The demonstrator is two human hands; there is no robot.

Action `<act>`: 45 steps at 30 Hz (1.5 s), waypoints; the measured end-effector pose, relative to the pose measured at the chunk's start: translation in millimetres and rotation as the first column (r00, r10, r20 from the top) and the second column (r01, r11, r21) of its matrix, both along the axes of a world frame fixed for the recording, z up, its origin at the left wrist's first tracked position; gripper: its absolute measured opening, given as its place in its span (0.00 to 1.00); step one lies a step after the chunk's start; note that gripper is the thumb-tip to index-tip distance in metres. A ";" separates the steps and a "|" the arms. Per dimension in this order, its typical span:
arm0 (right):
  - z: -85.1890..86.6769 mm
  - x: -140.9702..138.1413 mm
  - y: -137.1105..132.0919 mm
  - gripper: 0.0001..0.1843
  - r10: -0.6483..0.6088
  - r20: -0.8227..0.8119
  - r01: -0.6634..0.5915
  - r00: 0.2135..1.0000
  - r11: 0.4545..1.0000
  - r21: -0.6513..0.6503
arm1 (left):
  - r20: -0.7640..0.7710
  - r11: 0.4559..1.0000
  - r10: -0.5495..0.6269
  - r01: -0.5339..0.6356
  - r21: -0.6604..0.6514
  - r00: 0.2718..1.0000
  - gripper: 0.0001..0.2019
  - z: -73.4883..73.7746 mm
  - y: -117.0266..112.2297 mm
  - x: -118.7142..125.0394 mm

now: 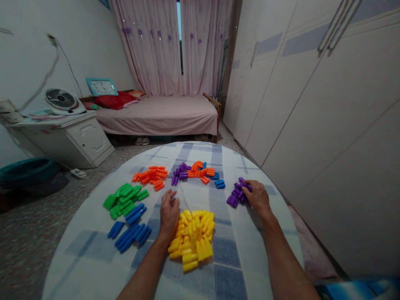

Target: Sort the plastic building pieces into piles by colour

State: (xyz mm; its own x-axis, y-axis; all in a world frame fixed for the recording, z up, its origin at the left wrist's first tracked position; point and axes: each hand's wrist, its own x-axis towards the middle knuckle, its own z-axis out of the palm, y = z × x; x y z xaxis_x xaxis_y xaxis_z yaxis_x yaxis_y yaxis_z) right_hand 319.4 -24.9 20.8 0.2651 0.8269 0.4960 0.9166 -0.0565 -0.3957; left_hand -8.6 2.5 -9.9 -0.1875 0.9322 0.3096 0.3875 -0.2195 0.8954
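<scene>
On the right of the round table, my right hand (pixel 258 199) has its fingers closed over the edge of a pile of purple plastic pieces (pixel 236 194). How many pieces it grips is hidden. My left hand (pixel 169 212) rests near the middle of the table, fingers loosely bent and apart, with nothing seen in it. Right beside it lies a large heap of yellow plastic pieces (pixel 195 237). To its left are blue pieces (pixel 133 233) and green pieces (pixel 125 200), short tube-like shapes, some joined side by side.
Orange pieces (pixel 151 176) lie at the back left of the checked tablecloth (pixel 225 258). Behind the middle, a mixed group holds purple (pixel 180 171), orange (pixel 200 171) and blue pieces (pixel 219 183). A wardrobe (pixel 337 137) stands close on the right, a bed (pixel 162 114) beyond.
</scene>
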 end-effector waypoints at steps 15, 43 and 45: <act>25.9 -71.4 19.5 0.12 0.318 -0.074 -0.323 0.945 0.945 -0.057 | 0.041 1.000 -0.013 0.013 0.000 0.999 0.14 -2.3 0.4 1.9; 16.1 -196.6 108.5 0.17 0.579 0.071 -0.535 0.812 0.788 -0.306 | 0.061 1.000 -0.015 0.015 -0.015 0.998 0.14 -0.7 1.0 2.0; 19.8 -196.3 102.8 0.16 0.574 0.073 -0.527 0.816 0.789 -0.315 | 0.064 1.000 -0.011 0.012 -0.014 0.998 0.14 -0.9 1.5 1.9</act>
State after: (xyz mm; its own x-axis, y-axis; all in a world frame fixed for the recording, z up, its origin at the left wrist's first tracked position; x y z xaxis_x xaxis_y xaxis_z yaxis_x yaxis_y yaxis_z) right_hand 123.1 77.9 40.6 -0.3378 0.9131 0.2281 0.8718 0.3949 -0.2897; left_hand -6.7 4.1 -10.8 -0.1957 0.9387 0.2839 0.3269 -0.2105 0.9213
